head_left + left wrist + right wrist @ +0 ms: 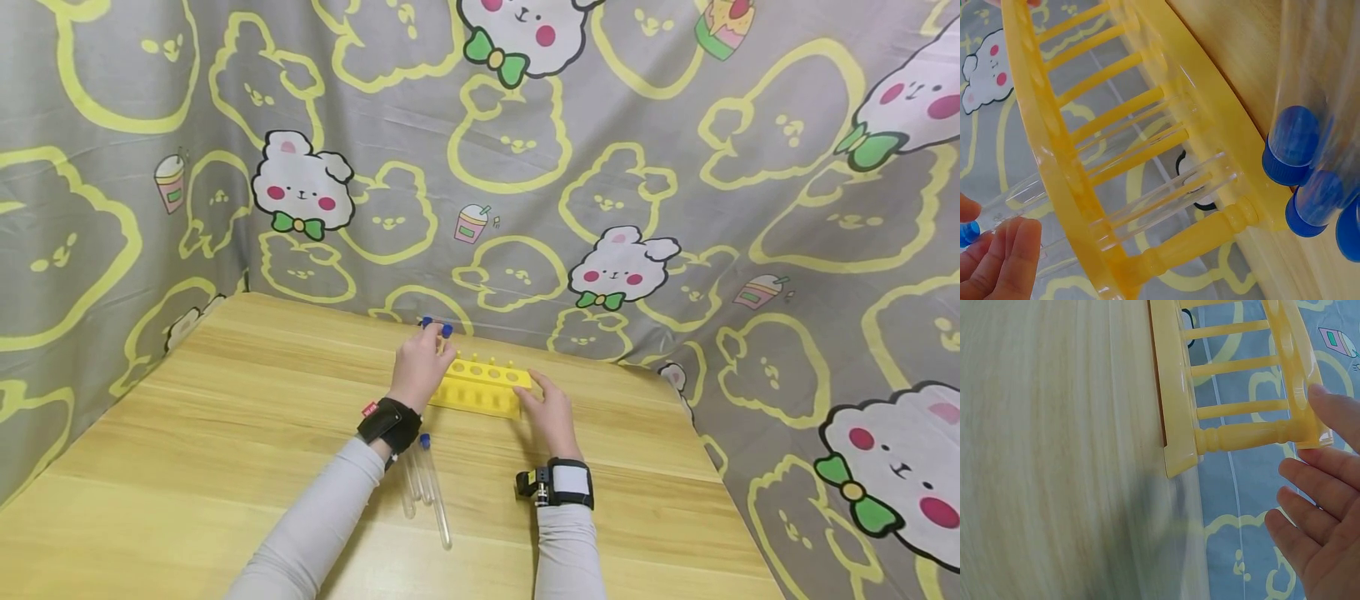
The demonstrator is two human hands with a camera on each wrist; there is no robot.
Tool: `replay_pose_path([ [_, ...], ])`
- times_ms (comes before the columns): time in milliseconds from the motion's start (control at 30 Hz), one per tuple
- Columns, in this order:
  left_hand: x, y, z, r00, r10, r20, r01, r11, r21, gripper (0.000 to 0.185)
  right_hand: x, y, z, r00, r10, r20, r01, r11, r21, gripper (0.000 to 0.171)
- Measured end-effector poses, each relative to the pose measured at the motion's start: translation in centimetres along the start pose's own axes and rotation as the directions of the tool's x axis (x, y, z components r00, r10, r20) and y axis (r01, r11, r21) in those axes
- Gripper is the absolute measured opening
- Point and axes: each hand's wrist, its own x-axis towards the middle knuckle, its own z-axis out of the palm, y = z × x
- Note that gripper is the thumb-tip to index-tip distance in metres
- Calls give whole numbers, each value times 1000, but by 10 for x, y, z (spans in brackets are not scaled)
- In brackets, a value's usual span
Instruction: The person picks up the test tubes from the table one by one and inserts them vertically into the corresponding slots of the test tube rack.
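A yellow test tube rack (480,392) stands on the table, with a row of round holes along its top. My left hand (420,367) is over the rack's left end, its thumb and fingertips pinching the blue cap (969,232) of a clear test tube (1016,195) that passes down through a hole. Beside it, another clear test tube (1166,195) stands in the end hole, its upper part partly behind my fingers. At the rack's right end, my right hand (549,412) holds the corner of the top shelf between thumb and index finger, the other fingers spread loosely.
Several blue-capped test tubes (438,508) lie on the wooden table (637,500) in front of the rack, partly hidden by my left forearm. A grey curtain (420,125) with cartoon prints hangs behind the table and along both sides.
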Motion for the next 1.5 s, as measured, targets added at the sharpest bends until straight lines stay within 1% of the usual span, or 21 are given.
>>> replay_pose_path([
  [233, -1, 1, -7, 998, -20, 58, 19, 1000, 14, 25, -1, 0, 1, 1000, 1, 6, -1, 1000, 7, 57],
  [400, -3, 3, -20, 994, -30, 106, 27, 999, 31, 28, 1, 2, 1, 1000, -2, 2, 2, 1000, 0, 57],
  [500, -3, 5, -33, 986, -50, 156, 50, 999, 9, 29, 3, 4, 2, 1000, -13, -4, 13, 1000, -17, 57],
  [567, -3, 6, -43, 974, -83, 211, 88, 996, -16, 29, 3, 4, 3, 1000, -18, -6, 18, 1000, -25, 57],
  [600, -3, 6, -49, 963, -105, 249, 115, 993, -28, 29, 4, 4, 3, 1000, -19, -4, 19, 999, -25, 57],
  [633, -2, 6, -54, 948, -133, 291, 151, 988, -42, 28, 4, 4, 3, 1000, -19, -2, 19, 999, -26, 57],
  [700, -2, 4, -64, 909, -182, 375, 215, 976, -47, 27, 4, 3, 2, 1000, -10, 2, 10, 1000, -18, 58],
  [767, -3, -1, -73, 862, -226, 453, 270, 962, -35, 26, 4, 2, 1, 1000, -8, 5, 8, 1000, -12, 57],
  [833, -6, -7, -78, 826, -248, 506, 295, 955, -14, 24, 4, 2, 0, 1000, -7, 8, 7, 1000, -8, 58],
  [867, -7, -11, -80, 812, -254, 525, 302, 953, -6, 24, 4, 2, -1, 1000, -4, 9, 4, 1000, -6, 58],
  [933, -12, -19, -83, 793, -256, 553, 309, 951, -3, 22, 4, 1, -2, 1000, -5, 12, 5, 1000, -8, 58],
  [967, -14, -23, -85, 780, -261, 569, 322, 947, -7, 21, 3, 0, -2, 1000, -3, 12, 3, 1000, -9, 58],
  [1033, -19, -30, -85, 760, -272, 591, 338, 941, -3, 19, 3, -1, -3, 1000, -4, 14, 4, 1000, -16, 58],
  [1100, -24, -37, -84, 734, -295, 611, 365, 931, 11, 18, 2, -1, -3, 1000, -5, 13, 5, 1000, -17, 58],
  [1133, -26, -39, -83, 718, -313, 622, 380, 925, 26, 20, 2, -2, -3, 1000, -8, 12, 9, 1000, -18, 58],
  [1167, -29, -42, -81, 701, -331, 632, 399, 916, 37, 21, 2, -1, -3, 1000, -12, 12, 12, 1000, -18, 57],
  [1233, -34, -47, -77, 674, -364, 643, 428, 902, 62, 23, 2, -1, -3, 1000, -16, 12, 16, 1000, -15, 57],
  [1267, -36, -49, -75, 654, -386, 650, 455, 888, 69, 23, 2, 0, -2, 1000, -19, 13, 20, 1000, -16, 58],
  [1333, -40, -52, -72, 623, -419, 661, 495, 865, 82, 23, 3, 0, -2, 1000, -23, 13, 23, 1000, -15, 58],
  [1467, -46, -56, -67, 566, -469, 677, 551, 827, 112, 20, 3, 1, -1, 1000, -22, 15, 22, 1000, -18, 59],
  [1500, -47, -57, -66, 558, -475, 680, 555, 823, 119, 20, 3, 1, -1, 1000, -18, 15, 18, 1000, -15, 59],
])
